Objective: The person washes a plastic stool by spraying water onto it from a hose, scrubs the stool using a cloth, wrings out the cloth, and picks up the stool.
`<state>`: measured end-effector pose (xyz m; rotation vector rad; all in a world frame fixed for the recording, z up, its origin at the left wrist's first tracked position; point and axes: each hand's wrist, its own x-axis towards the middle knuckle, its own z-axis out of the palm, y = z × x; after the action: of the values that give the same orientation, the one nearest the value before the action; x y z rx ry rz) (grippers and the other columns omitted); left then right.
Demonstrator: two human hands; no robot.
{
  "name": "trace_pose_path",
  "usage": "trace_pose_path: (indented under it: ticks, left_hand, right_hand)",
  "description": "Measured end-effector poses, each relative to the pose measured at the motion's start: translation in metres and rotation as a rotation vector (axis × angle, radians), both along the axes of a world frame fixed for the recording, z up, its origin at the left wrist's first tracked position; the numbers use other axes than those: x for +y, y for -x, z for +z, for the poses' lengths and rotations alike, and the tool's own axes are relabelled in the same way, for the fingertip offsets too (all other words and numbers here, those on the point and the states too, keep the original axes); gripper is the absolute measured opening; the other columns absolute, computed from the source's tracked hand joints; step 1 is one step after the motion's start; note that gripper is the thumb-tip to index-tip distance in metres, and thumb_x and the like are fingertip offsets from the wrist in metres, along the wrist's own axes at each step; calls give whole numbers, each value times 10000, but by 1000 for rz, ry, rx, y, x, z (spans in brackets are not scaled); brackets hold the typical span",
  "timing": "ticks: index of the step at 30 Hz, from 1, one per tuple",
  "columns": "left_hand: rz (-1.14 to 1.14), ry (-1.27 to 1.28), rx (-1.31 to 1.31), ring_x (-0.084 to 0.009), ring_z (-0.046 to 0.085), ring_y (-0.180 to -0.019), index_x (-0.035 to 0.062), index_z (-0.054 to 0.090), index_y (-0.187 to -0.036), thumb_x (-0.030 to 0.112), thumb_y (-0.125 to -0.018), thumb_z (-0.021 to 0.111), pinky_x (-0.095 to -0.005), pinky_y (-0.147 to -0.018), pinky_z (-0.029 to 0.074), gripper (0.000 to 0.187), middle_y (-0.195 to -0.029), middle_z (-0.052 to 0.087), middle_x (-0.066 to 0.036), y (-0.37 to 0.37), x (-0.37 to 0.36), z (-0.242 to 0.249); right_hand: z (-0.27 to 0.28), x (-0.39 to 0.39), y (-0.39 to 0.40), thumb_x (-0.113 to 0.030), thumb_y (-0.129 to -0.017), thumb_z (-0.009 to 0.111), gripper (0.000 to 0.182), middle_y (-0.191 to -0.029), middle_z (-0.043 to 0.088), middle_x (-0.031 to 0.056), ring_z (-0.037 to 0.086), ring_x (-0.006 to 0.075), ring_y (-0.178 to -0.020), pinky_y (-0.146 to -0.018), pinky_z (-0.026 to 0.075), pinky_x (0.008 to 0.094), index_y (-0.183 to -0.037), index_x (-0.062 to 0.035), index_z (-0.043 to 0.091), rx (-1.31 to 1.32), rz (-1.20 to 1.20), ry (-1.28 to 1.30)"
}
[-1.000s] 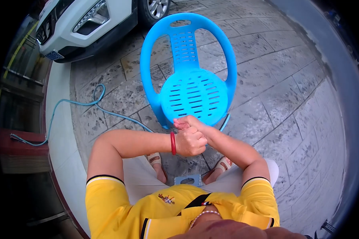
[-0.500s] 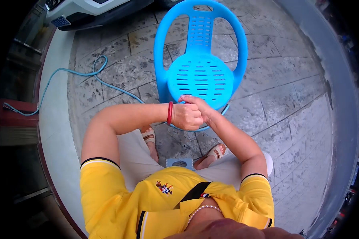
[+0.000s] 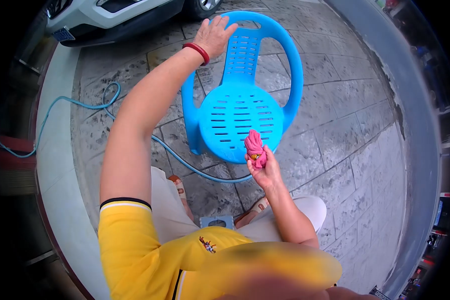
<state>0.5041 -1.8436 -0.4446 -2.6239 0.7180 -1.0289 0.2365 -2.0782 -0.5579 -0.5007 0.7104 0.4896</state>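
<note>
— Gripping the top of the blue chair [image 3: 240,107] with my left hand [image 3: 212,34]: the fingers curl over the rim of the backrest by its handle slot, closed on the plastic.

— And the other hand?

— My right hand [image 3: 266,172] is closed around a wadded pink cloth [image 3: 255,146], holding it by its lower end so the bunch stands up out of my fist. It hovers just off the front edge of the seat, not touching it as far as I can tell.

— So where are you in the job?

— I judge I'm steadying the chair and about to wipe it. The cloth is bunched and ready, and the slotted seat is right beside it.

— What does the next move need?

— Bringing the cloth down onto the seat while my left hand keeps the chair from sliding on the stone paving [image 3: 335,110]. The slots would need pressure to get into.

— What's around you?

— A blue hose [image 3: 80,102] snakes across the paving and passes behind the chair's legs. A white car [image 3: 120,12] is parked beyond the chair, and my sandalled feet sit below me.
</note>
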Motion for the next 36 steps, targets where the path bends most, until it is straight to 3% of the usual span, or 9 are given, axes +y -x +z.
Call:
trace_pose_path:
  ticks: [2, 3, 9, 16, 18, 22, 28, 30, 36]
  left_hand:
    - [112, 172, -50, -246, 514, -980, 119, 533, -1114, 176, -709, 651, -375, -778, 414, 426, -1079, 539, -127, -45, 3, -7]
    - [235, 274, 240, -294, 387, -1144, 86, 354, -1257, 221, -672, 660, -442, -898, 359, 674, -1174, 441, -132, -71, 3, -9]
    - [257, 581, 647, -328, 578, -936, 19, 546, -1021, 208, -681, 613, -410, -801, 450, 394, -951, 600, -219, -94, -22, 22]
    - [294, 282, 724, -313, 600, -881, 31, 629, -870, 282, -628, 686, -384, -783, 466, 353, -878, 622, -205, -72, -20, 59]
    - [208, 235, 868, -331, 592, -897, 44, 618, -914, 341, -623, 694, -376, -794, 469, 423, -922, 614, -207, -34, -13, 83]
    - [3, 527, 1158, -212, 500, -503, -7, 593, -737, 207, -722, 571, -334, -535, 434, 215, -572, 549, -122, 67, 8, 128]
    - [284, 903, 1141, -198, 496, -516, -7, 579, -748, 178, -729, 569, -324, -531, 426, 186, -592, 546, -125, 183, 83, 180]
    - [429, 1014, 1097, -327, 557, -585, 14, 583, -718, 158, -733, 534, -377, -548, 442, 153, -649, 572, -178, 229, 104, 211]
    - [792, 1064, 841, -368, 549, -623, 35, 573, -680, 205, -742, 545, -425, -556, 435, 183, -661, 566, -188, 376, 140, 265]
  right_hand:
    - [14, 4, -6, -342, -888, 476, 337, -979, 572, 106, 572, 239, -804, -597, 499, 300, -1076, -63, 492, 28, 21, 7]
    - [23, 4, -10, -336, -884, 484, 325, -984, 573, 98, 571, 230, -811, -602, 498, 303, -1070, -70, 494, -7, 60, 41]
    - [56, 14, -17, -317, -868, 513, 283, -967, 580, 65, 569, 177, -824, -597, 493, 306, -1034, -88, 522, -22, 115, 21]
    - [77, 26, 1, -285, -857, 536, 298, -951, 588, 61, 573, 145, -797, -576, 504, 291, -1048, -56, 527, -38, 191, 125]
    - [63, 28, 20, -264, -852, 546, 295, -939, 590, 64, 577, 142, -788, -576, 509, 284, -1051, -47, 527, 3, 179, 172]
    - [64, 30, 56, -232, -842, 555, 276, -905, 593, 64, 583, 145, -749, -575, 504, 286, -1035, -35, 534, 22, 289, 326]
    - [127, 26, 86, -218, -850, 523, 221, -867, 589, 55, 576, 143, -723, -541, 502, 293, -992, -49, 533, 37, 448, 334]
    - [150, 31, 77, -220, -848, 524, 222, -861, 589, 57, 577, 147, -711, -522, 502, 290, -989, -49, 532, -35, 567, 331]
    - [214, 56, 37, -275, -832, 526, 219, -821, 594, 38, 577, 143, -668, -530, 486, 285, -955, -94, 540, 18, 659, 490]
